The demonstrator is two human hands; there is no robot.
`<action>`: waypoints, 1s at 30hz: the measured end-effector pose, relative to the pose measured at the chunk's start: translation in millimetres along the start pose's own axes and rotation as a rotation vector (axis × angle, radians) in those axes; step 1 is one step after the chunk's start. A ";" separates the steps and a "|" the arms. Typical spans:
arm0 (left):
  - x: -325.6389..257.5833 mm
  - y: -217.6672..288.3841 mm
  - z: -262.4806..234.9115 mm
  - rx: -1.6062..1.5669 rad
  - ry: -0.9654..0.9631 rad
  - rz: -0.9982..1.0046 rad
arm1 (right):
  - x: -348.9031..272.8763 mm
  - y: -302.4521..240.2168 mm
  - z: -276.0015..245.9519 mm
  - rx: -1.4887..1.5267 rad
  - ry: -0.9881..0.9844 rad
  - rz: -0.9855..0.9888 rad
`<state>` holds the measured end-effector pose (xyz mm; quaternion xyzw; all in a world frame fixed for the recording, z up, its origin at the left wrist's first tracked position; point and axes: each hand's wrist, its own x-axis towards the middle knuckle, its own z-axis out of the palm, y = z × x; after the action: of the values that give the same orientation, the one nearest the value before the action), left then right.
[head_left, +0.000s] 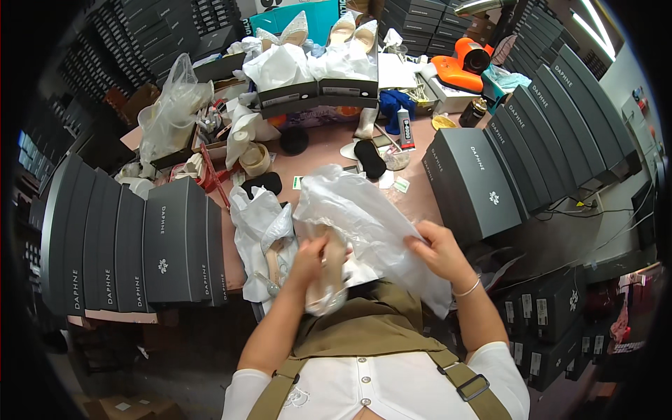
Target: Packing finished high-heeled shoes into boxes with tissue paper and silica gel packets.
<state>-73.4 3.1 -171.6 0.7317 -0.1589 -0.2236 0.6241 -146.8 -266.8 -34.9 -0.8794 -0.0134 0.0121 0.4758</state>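
Note:
My left hand (309, 262) is closed around a beige high-heeled shoe (332, 271), slightly blurred, its see-through end tipped down toward my lap. Thin white tissue paper (374, 217) spreads from beside that shoe to my right hand (444, 255), which pinches its edge between thumb and fingers. To the left of my left hand, a matching pale shoe (273, 257) with a glittery part lies on more crumpled white tissue (246, 220). Whatever is under the tissue at the table's near edge is mostly hidden.
Stacks of dark grey shoe boxes flank me, left (175, 245) and right (470, 185). Glittery shoes (353, 33) sit in open boxes at the back. A glue tube (405, 129), black pads (369, 159), a tape roll (255, 159) and an orange device (462, 66) occupy the pink table (416, 199).

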 end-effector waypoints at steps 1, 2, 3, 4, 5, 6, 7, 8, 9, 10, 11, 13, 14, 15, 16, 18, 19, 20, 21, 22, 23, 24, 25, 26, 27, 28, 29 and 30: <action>-18.3 32.5 -13.7 -0.791 0.009 -0.307 | 4.6 -5.2 -0.8 -0.139 0.059 -0.100; -35.4 32.9 -24.6 -0.797 -0.044 -0.326 | 9.9 -9.1 1.6 -0.200 0.065 -0.149; -54.3 27.2 -34.7 -0.746 -0.113 -0.366 | 16.5 -11.1 6.7 -0.262 0.070 -0.201; -74.3 35.2 -39.6 -0.658 -0.218 -0.378 | 21.6 -13.2 13.9 -0.322 0.075 -0.250; -93.1 23.3 -35.7 -0.669 -0.248 -0.341 | 26.1 -17.0 24.5 -0.403 0.087 -0.270; -106.6 18.7 -29.9 -0.685 -0.275 -0.307 | 28.6 -16.5 36.4 -0.394 0.055 -0.298; -114.7 16.2 -21.5 -0.765 -0.350 -0.304 | 30.0 -14.7 48.3 -0.385 0.023 -0.326; -122.2 20.5 -10.1 -0.847 -0.416 -0.297 | 30.1 -14.1 60.4 -0.372 -0.014 -0.359; -119.5 25.5 -3.4 -0.896 -0.514 -0.303 | 26.7 -17.1 68.2 -0.362 -0.073 -0.373; -116.4 31.0 1.8 -0.938 -0.612 -0.311 | 29.6 -8.3 74.9 -0.409 -0.161 -0.298; -114.3 25.7 5.0 -0.941 -0.631 -0.321 | 30.7 -11.4 73.1 -0.429 -0.076 -0.290; -119.8 23.7 8.1 -0.968 -0.569 -0.371 | 39.0 -5.8 68.5 -0.515 0.029 -0.229; -118.8 21.4 6.4 -1.037 -0.601 -0.382 | 48.9 3.3 64.0 -0.583 0.063 -0.176; -117.1 16.4 5.9 -1.105 -0.634 -0.395 | 52.8 9.7 60.3 -0.651 0.098 -0.122; -114.7 10.5 7.4 -1.172 -0.668 -0.408 | 48.4 14.2 58.6 -0.585 0.056 -0.122; -109.0 2.9 12.8 -1.063 -0.570 -0.465 | 40.6 2.8 63.4 -0.446 -0.043 -0.137; -103.6 9.7 17.6 -0.958 -0.502 -0.507 | 35.8 -8.0 65.3 -0.384 -0.093 -0.174; -103.5 17.9 22.1 -0.855 -0.419 -0.547 | 31.0 -17.4 72.4 -0.354 -0.171 -0.140; -104.5 28.8 26.3 -0.936 -0.331 -0.579 | 26.0 -23.8 77.4 -0.348 -0.215 -0.160; -104.6 25.6 29.2 -0.958 -0.321 -0.524 | 21.2 -27.4 81.5 -0.341 -0.260 -0.180; -105.4 20.2 30.4 -0.975 -0.310 -0.471 | 16.8 -27.9 85.2 -0.319 -0.288 -0.195; -107.3 16.7 29.9 -0.992 -0.298 -0.417 | 12.9 -27.9 88.3 -0.297 -0.315 -0.210; -109.6 14.5 27.6 -1.101 -0.224 -0.498 | 10.3 -28.4 91.1 -0.274 -0.343 -0.226; -109.0 11.2 27.6 -1.098 -0.103 -0.472 | 8.6 -29.4 92.2 -0.201 -0.398 -0.186; -107.6 7.4 28.8 -1.091 0.018 -0.446 | 7.0 -31.2 92.9 -0.128 -0.452 -0.147; -106.5 5.4 30.4 -1.081 0.139 -0.419 | 6.0 -31.3 94.1 -0.055 -0.505 -0.107; -105.8 19.9 32.6 -1.090 0.213 -0.346 | 7.4 -25.8 93.7 -0.050 -0.421 -0.099; -106.7 16.1 33.5 -1.054 0.271 -0.289 | 12.3 -27.4 85.0 -0.148 -0.479 -0.004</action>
<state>-180.9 26.8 -146.1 0.3576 0.1576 -0.2601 0.8829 -137.8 -180.3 -58.5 -0.8838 -0.1284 0.2182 0.3934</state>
